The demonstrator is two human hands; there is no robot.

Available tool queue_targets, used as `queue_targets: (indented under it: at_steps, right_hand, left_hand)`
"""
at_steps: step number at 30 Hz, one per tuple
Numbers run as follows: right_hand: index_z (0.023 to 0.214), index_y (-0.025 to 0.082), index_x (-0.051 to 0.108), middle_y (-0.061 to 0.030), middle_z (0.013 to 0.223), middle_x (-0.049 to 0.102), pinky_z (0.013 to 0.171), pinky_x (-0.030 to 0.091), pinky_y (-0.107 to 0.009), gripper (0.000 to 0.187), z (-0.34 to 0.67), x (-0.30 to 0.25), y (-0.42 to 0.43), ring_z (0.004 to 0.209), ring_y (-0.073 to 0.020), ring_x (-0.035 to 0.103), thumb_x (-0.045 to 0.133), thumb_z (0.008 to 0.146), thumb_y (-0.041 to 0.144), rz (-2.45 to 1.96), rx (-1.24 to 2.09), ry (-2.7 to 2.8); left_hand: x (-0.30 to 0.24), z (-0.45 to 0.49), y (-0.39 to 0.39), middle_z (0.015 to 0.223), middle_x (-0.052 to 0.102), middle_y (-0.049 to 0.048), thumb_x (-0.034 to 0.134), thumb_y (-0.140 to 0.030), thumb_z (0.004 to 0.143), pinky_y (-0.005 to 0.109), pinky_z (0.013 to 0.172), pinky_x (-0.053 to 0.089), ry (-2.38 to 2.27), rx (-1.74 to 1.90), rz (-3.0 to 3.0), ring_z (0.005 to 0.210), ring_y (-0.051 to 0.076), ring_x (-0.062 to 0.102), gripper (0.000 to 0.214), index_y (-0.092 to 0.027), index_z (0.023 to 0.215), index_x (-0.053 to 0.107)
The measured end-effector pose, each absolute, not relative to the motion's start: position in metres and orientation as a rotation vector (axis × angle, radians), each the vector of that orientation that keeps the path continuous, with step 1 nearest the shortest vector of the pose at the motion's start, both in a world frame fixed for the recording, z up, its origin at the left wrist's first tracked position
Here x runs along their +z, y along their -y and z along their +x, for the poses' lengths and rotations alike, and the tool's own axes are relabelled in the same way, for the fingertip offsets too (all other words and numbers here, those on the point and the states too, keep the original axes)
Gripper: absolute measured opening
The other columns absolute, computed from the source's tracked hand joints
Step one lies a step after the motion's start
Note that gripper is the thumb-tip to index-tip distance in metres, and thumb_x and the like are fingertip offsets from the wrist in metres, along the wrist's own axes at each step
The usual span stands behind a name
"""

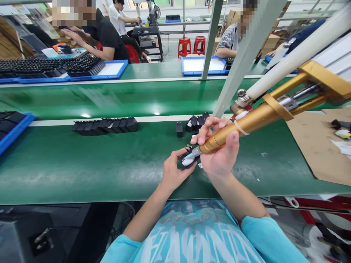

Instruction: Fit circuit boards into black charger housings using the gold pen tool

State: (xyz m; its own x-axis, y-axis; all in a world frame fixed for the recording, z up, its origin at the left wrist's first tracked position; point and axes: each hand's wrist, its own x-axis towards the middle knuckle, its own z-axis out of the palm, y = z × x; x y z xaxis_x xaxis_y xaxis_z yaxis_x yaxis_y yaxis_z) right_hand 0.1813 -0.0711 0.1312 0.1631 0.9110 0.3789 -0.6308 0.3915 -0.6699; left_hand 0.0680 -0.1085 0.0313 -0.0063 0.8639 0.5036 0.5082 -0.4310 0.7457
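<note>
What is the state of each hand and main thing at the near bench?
Left hand, holding black plug unit
Right hand, gripping gold tool
Gold tool, tilted, tip at black plug unit
Lone plug unit, upright, prongs up
Plug row, lined up
Blue tray, loaded
Cardboard, lying flat

The left hand pinches, the right hand curls, forearms angled inward.

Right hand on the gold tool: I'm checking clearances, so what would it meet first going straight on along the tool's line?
Probably the black piece held in the left hand; the tip of the gold tool appears right at it, though depth leaves contact uncertain.
</note>
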Motion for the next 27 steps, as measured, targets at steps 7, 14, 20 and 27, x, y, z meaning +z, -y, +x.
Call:
queue_targets:
  at_steps: [7,14,20,27]
  right_hand:
    - [0.101,0.03,0.05,0.0009,0.092,0.049,0.052,0.052,-0.029,0.048,0.181,0.128,0.071,0.051,-0.0067,0.045,0.047,0.077,0.07,-0.426,1.107,0.811]
    - [0.099,0.028,0.055,-0.0009,0.093,0.05,0.052,0.047,-0.029,0.045,0.198,0.122,0.068,0.053,-0.0086,0.045,0.043,0.08,0.067,-0.452,1.047,0.74]
    - [0.092,0.026,0.06,-0.001,0.094,0.051,0.051,0.046,-0.028,0.046,0.216,0.113,0.068,0.052,-0.0079,0.046,0.047,0.078,0.067,-0.479,1.002,0.729]
    - [0.097,0.027,0.065,-0.0013,0.093,0.053,0.048,0.046,-0.029,0.047,0.235,0.105,0.068,0.051,-0.0083,0.047,0.049,0.077,0.066,-0.489,0.986,0.777]
  left_hand:
    - [0.027,0.056,0.107,0.101,0.07,0.0054,0.069,-0.034,0.079,0.029,0.075,0.055,-1.506,1.206,2.014,0.085,0.018,0.069,0.038,-0.02,0.112,0.054]
    - [0.014,0.003,0.103,0.112,0.067,0.0059,0.066,-0.032,0.081,0.037,0.088,0.051,-1.508,0.679,1.941,0.102,0.023,0.065,0.035,-0.022,0.112,0.054]
    - [0.025,-0.001,0.096,0.131,0.06,0.009,0.065,-0.04,0.083,0.041,0.102,0.045,-1.355,0.672,1.781,0.12,0.023,0.058,0.052,-0.025,0.129,0.047]
    - [0.008,0.011,0.087,0.102,0.071,0.0048,0.048,-0.018,0.086,0.032,0.086,0.052,-1.304,0.828,1.963,0.093,0.017,0.066,0.025,-0.021,0.109,0.058]
